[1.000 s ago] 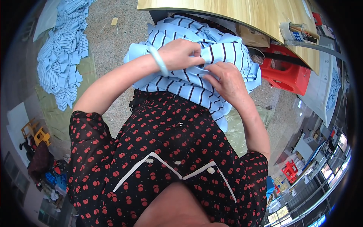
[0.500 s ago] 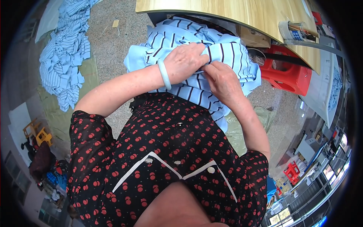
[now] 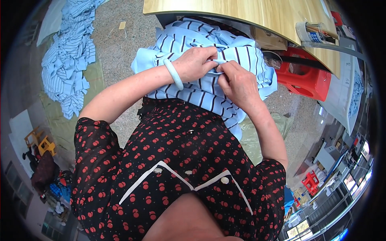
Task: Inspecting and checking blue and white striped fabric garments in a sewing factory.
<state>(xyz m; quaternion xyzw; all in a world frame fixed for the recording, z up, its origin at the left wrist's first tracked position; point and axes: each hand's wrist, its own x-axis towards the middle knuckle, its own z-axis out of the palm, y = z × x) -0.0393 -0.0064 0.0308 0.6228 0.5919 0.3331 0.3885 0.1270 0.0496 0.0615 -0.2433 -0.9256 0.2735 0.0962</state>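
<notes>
A bunched light-blue fabric piece with dark and white stripes [image 3: 245, 58] lies across my lap, just below the table's front edge. My left hand [image 3: 196, 63], with a pale bangle [image 3: 173, 74] on its wrist, pinches a fold of this cloth. Close beside it, my right hand [image 3: 239, 82] grips the same fold between thumb and fingers. A short stretch of cloth shows between the two sets of fingertips. Whether a small item is also held there is hidden by the fingers.
A wooden table [image 3: 237, 10] stands ahead, bearing a clear container of tools [image 3: 315, 33]. Under its right side is a red plastic stool [image 3: 303, 78]. Along the left, a long heap of striped blue cloth [image 3: 68, 60] lies on a greenish sheet [image 3: 96, 74] over the speckled floor.
My hands have drawn slightly apart, the right one shifting a little to the right. More of the pinched fold now shows between the fingertips.
</notes>
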